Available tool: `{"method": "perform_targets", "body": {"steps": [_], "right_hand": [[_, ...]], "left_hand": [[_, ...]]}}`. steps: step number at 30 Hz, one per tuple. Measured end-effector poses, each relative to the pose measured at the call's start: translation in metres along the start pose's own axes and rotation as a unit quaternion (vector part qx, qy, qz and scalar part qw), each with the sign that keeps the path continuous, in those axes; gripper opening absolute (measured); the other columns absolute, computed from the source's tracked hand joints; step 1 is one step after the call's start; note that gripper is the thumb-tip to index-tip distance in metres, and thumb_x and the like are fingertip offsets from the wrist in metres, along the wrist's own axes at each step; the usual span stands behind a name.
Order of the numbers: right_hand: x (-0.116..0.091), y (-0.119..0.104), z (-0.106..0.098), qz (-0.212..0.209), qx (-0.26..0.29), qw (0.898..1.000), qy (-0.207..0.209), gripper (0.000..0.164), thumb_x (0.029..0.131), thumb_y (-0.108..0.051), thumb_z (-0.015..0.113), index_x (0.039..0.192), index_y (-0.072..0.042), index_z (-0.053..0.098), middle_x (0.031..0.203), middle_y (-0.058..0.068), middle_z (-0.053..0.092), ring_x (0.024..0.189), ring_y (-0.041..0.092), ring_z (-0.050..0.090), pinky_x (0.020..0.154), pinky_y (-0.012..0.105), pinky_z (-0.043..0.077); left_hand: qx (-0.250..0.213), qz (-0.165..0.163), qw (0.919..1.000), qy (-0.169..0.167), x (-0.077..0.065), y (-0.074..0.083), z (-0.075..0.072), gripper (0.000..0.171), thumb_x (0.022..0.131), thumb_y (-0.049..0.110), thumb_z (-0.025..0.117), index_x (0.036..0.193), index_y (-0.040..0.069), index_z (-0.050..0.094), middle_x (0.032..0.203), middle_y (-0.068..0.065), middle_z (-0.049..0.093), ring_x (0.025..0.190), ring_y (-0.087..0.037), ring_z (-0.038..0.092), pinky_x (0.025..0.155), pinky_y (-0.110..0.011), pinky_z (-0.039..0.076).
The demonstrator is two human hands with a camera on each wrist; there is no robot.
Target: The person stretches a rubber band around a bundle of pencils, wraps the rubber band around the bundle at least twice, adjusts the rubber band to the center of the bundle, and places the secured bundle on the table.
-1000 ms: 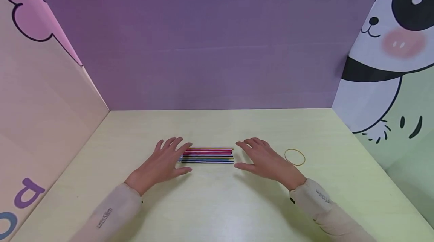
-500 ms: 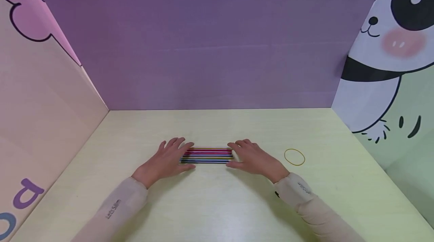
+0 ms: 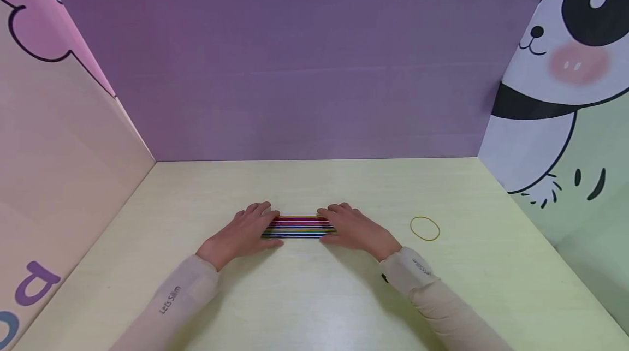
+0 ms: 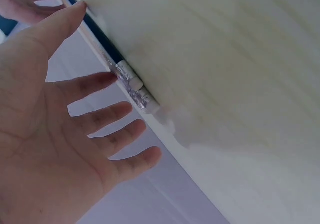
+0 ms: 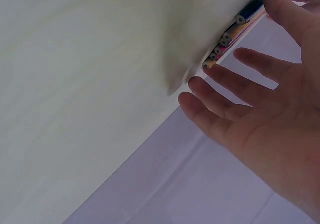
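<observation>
Several pencils (image 3: 301,226) lie side by side in a flat row on the table, in red, yellow, blue and dark tones. Over their left end is my left hand (image 3: 241,235), thumb on the near side and fingers on the far side. My right hand (image 3: 357,232) spans the right end the same way. In the left wrist view, white eraser tips (image 4: 131,76) show past the straight, spread fingers of my left hand (image 4: 60,114). Unsharpened pencil ends (image 5: 242,19) appear by the outstretched fingers of my right hand (image 5: 265,114) in the right wrist view.
A thin yellow rubber band (image 3: 425,240) lies on the pale table (image 3: 304,296), right of my right hand. A purple wall (image 3: 314,67) rises at the back, with printed panels at left and right, one bearing a panda (image 3: 528,149).
My right hand has moved left, from beside the pencils to over their right end. My left hand has shifted slightly right. The pencils and rubber band stay in place.
</observation>
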State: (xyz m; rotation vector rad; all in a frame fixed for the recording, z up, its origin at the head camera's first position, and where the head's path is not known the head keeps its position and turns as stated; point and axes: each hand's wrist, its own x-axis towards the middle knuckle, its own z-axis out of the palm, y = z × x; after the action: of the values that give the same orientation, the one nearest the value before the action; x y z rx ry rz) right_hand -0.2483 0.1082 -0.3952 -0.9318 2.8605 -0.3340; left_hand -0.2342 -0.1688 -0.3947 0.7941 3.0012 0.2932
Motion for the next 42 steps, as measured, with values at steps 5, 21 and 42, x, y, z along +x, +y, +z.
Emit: {"method": "perform_targets", "body": {"steps": [5,21,42], "right_hand": [[0.004,-0.002,0.001,0.011,0.054,0.998,-0.016,0.061,0.095,-0.036,0.069,0.144,-0.009,0.047,0.145,0.012,0.047,0.135,0.032,0.039,0.11,0.047,0.037],[0.018,-0.006,0.026,0.169,0.624,0.751,0.132,0.061,0.103,-0.042,0.051,0.152,-0.008,0.037,0.158,0.011,0.032,0.15,0.031,0.021,0.121,0.051,0.014],[0.014,-0.005,0.03,0.106,0.74,0.637,0.186,0.058,0.105,-0.026,0.038,0.153,0.005,0.025,0.163,0.017,0.018,0.152,0.031,0.012,0.123,0.04,0.005]], "left_hand": [[-0.076,-0.024,0.9968,-0.008,-0.003,-0.004,-0.005,0.07,0.092,0.039,0.071,0.145,0.001,0.045,0.152,-0.027,0.034,0.141,-0.046,0.031,0.11,-0.059,0.033],[-0.423,-0.14,0.8952,-0.009,-0.005,0.001,0.01,0.076,0.106,0.056,0.025,0.159,0.006,0.005,0.165,-0.018,0.003,0.152,-0.037,0.001,0.119,-0.058,0.003],[-0.653,-0.158,0.7396,0.042,-0.005,-0.008,0.009,0.065,0.108,0.046,0.028,0.157,0.005,0.02,0.167,-0.01,0.002,0.153,-0.022,-0.005,0.123,-0.04,0.001]]}}
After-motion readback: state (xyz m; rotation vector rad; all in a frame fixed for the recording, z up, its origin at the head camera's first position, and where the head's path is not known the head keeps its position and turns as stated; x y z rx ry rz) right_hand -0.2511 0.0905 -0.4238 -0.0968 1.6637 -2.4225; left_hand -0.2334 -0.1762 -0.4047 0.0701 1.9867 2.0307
